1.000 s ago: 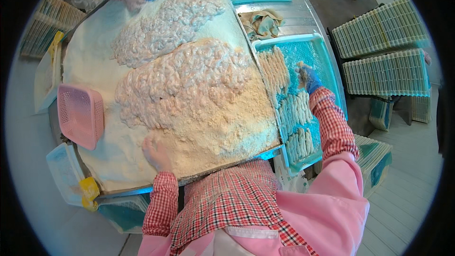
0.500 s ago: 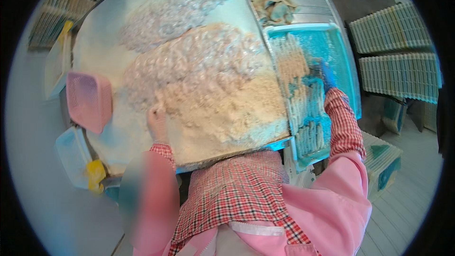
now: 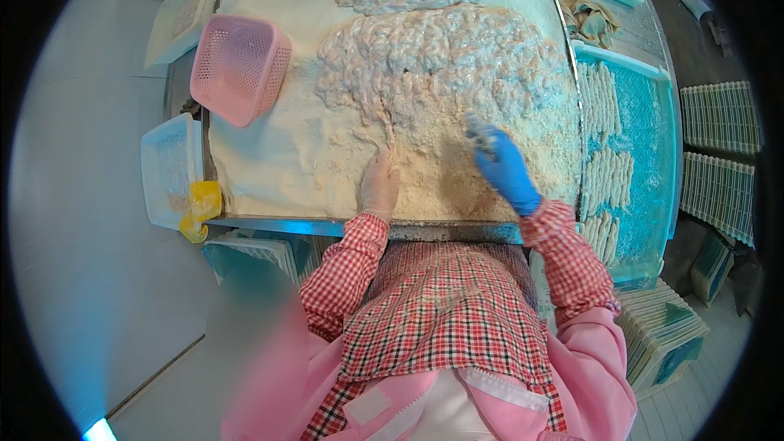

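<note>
My left hand (image 3: pixel 381 185), in a thin pale glove, pinches the near end of a wet, pale meat strip (image 3: pixel 385 120) at the front edge of a glossy heap of such strips (image 3: pixel 441 53). Loose cream-coloured crumbs (image 3: pixel 441 143) lie between the heap and the table's near edge. Over these crumbs hovers my right hand (image 3: pixel 505 170) in a blue glove. Its fingers reach forward, coated with crumbs and slightly blurred, and no strip shows in them. On the right, a blue tray (image 3: pixel 649 126) holds several rows of coated strips (image 3: pixel 608 180).
A pink perforated basket (image 3: pixel 241 69) stands at the table's left. Beside that edge are a white bin (image 3: pixel 171 167) and a yellow cloth-like item (image 3: pixel 202 208). A crumpled cloth (image 3: pixel 590 20) lies beyond the tray. Stacked slatted racks (image 3: pixel 719 118) stand at right.
My right hand has left the blue tray and come left over the crumbs. My left hand stays at the heap's near edge. The view has shifted, so the table appears further right.
</note>
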Demonstrator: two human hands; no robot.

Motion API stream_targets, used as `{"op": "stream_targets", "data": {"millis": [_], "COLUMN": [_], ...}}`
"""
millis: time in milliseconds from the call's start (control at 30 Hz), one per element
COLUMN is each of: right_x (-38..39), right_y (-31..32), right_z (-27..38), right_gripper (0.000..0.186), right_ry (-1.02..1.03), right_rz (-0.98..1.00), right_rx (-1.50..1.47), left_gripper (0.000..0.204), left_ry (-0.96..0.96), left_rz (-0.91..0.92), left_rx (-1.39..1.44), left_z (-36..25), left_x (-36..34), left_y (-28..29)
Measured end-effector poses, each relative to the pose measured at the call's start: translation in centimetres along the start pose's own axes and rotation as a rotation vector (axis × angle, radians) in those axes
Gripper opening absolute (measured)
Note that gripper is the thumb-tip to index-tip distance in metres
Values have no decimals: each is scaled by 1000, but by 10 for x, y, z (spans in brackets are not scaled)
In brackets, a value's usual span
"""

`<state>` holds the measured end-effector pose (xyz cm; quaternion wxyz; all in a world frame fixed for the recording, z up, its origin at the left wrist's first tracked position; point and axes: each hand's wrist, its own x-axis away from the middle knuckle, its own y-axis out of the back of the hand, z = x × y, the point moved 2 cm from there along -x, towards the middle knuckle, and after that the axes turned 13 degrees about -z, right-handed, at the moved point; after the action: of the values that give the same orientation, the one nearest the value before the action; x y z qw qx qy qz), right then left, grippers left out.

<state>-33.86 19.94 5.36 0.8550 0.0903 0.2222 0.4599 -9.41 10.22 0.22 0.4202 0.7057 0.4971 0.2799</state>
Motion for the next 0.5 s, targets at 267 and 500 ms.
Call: {"op": "stream_targets", "data": {"millis": [267,500], "right_x": [26,13], "right_y": [-98,3], "right_z": [-14,19], "right_gripper": [48,55], "right_ry": [235,193], "right_rz": [415,10], "right_rx": [822,750], "left_gripper": [43,51], "left_ry": [-373,204], "left_rz": [-80,207], "left_rx": [244,170], "left_z": [-17,-26], "left_x": [-6,-9], "left_y": [46,32]}}
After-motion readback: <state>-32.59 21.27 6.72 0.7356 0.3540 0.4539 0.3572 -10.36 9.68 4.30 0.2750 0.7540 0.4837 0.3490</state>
